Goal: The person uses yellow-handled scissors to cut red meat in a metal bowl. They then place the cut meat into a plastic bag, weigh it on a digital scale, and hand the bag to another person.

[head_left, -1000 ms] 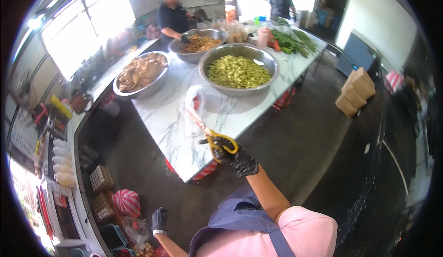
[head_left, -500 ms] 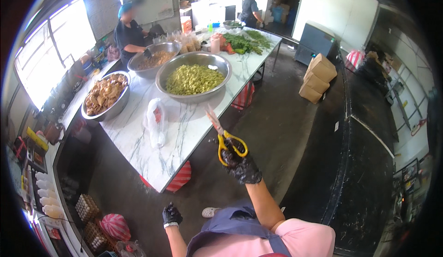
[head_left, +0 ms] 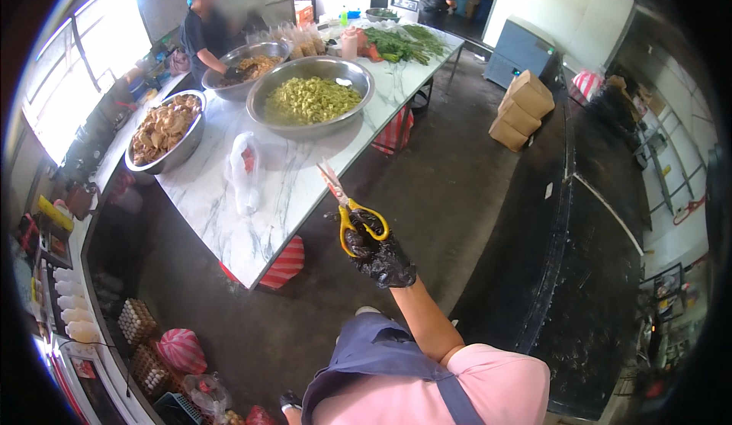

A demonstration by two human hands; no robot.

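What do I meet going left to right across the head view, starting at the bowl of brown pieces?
Metal bowl of brown pieces, pale plastic bag, yellow-handled scissors in the right hand, brown packages, rightmost red-and-white striped bag.

Right forearm (head_left: 425, 322) bare, slanting up toward eleven o'clock — and at its end the right hand (head_left: 383, 259), black-gloved, curled in a firm grip! Left hand (head_left: 289, 400), dark-gloved, low between six and seven — its pose too small to read.
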